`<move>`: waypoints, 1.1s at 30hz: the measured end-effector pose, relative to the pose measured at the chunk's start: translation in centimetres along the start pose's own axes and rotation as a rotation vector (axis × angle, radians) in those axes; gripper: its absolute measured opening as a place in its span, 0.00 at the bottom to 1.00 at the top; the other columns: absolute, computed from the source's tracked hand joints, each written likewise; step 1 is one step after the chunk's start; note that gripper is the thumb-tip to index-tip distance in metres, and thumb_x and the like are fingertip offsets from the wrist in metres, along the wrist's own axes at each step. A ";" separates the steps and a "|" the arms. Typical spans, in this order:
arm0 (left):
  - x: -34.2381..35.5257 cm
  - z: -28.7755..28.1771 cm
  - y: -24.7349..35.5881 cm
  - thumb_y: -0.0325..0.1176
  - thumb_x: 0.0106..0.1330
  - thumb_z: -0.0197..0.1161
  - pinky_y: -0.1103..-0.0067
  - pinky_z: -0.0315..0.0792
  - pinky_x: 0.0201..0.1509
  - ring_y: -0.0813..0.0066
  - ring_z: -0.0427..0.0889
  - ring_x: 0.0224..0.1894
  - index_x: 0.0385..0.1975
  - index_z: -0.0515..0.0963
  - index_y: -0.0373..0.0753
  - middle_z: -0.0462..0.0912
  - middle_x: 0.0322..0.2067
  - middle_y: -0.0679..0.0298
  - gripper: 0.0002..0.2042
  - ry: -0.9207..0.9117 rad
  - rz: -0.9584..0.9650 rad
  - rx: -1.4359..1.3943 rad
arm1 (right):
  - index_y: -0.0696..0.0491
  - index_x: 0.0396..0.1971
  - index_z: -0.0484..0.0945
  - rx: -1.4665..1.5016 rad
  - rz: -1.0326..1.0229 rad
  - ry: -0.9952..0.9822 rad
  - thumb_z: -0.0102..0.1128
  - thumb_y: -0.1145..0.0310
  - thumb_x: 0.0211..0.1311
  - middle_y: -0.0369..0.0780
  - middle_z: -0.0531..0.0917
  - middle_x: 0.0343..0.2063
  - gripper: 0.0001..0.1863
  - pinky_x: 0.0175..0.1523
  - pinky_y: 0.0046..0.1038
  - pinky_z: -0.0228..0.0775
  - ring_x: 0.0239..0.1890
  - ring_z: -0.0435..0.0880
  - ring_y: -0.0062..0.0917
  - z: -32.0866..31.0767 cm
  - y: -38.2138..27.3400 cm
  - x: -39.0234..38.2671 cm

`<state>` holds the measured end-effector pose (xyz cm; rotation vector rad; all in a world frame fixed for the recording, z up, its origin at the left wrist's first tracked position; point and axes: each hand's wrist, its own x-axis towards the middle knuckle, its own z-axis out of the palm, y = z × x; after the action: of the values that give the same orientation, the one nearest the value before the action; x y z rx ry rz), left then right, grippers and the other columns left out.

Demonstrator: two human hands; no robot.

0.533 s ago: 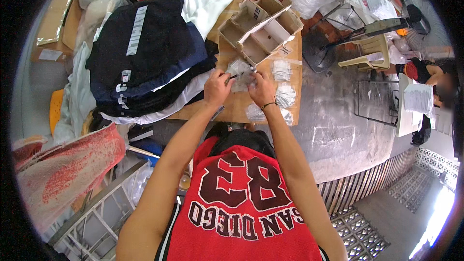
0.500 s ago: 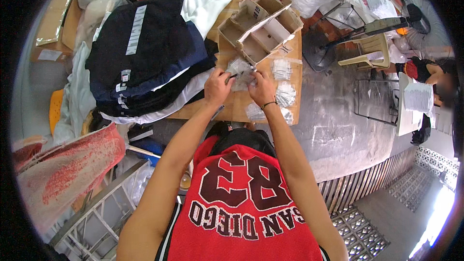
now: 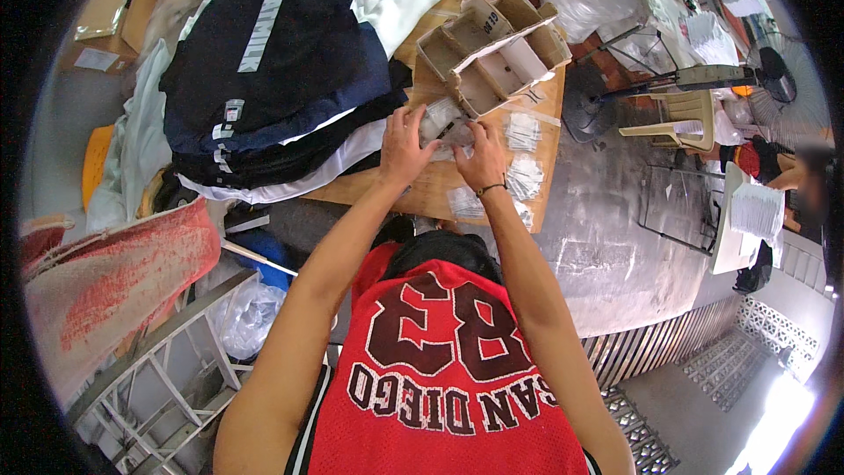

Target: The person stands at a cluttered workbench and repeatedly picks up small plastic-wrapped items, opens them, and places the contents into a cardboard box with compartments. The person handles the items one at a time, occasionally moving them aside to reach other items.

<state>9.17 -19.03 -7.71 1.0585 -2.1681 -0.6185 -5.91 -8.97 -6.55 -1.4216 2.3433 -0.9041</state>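
Between my hands lies a small clear plastic bag [image 3: 440, 119] with pale contents, on the wooden table [image 3: 426, 198]. A small dark, thin object shows at its lower edge, too small to name. My left hand [image 3: 406, 148] is at the bag's left side, thumb and fingers apart. On the other side, my right hand [image 3: 482, 158] has its thumb and index finger spread beside the bag and the dark object. Close to my right hand are stacks of small white labels or cards [image 3: 524, 132]. A divided cardboard box [image 3: 479, 79] stands just beyond the bag.
Folded black and navy garments [image 3: 264, 62] are piled at the left of the table. A step ladder [image 3: 163, 378] and red cloth [image 3: 132, 273] are at the lower left. A pedestal fan [image 3: 694, 79], plastic chair [image 3: 673, 119] and another person [image 3: 782, 176] are on the right.
My left hand's fingers have spread from a pinch near the dark thin object. My right thumb and finger have also moved apart. The view has shifted slightly.
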 end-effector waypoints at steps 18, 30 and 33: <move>2.1 -1.3 -2.1 0.31 0.63 0.70 0.76 0.77 0.40 0.71 0.86 0.33 0.37 0.86 0.34 0.88 0.31 0.57 0.08 -0.244 -0.349 -0.281 | 0.50 0.52 0.79 0.046 0.049 -0.021 0.71 0.67 0.51 0.44 0.77 0.53 0.25 0.52 0.39 0.75 0.50 0.81 0.41 -0.5 1.4 0.1; 0.5 -1.1 -1.7 0.30 0.68 0.66 0.81 0.77 0.36 0.79 0.84 0.30 0.42 0.83 0.31 0.87 0.30 0.63 0.09 -0.213 -0.556 -0.550 | 0.58 0.34 0.86 0.450 0.266 -0.098 0.68 0.60 0.63 0.44 0.88 0.26 0.14 0.37 0.31 0.77 0.28 0.87 0.29 1.8 -1.0 1.2; -0.8 -1.9 -2.7 0.31 0.69 0.66 0.81 0.77 0.35 0.78 0.84 0.30 0.41 0.84 0.31 0.87 0.30 0.63 0.09 -0.109 -0.655 -0.480 | 0.60 0.35 0.85 0.545 0.338 -0.145 0.66 0.62 0.66 0.41 0.88 0.26 0.14 0.35 0.27 0.76 0.27 0.85 0.22 1.3 -0.8 0.5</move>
<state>12.31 -20.14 -8.40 1.4700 -1.5923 -1.4334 -4.90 -10.14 -7.04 -0.8164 1.9366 -1.1693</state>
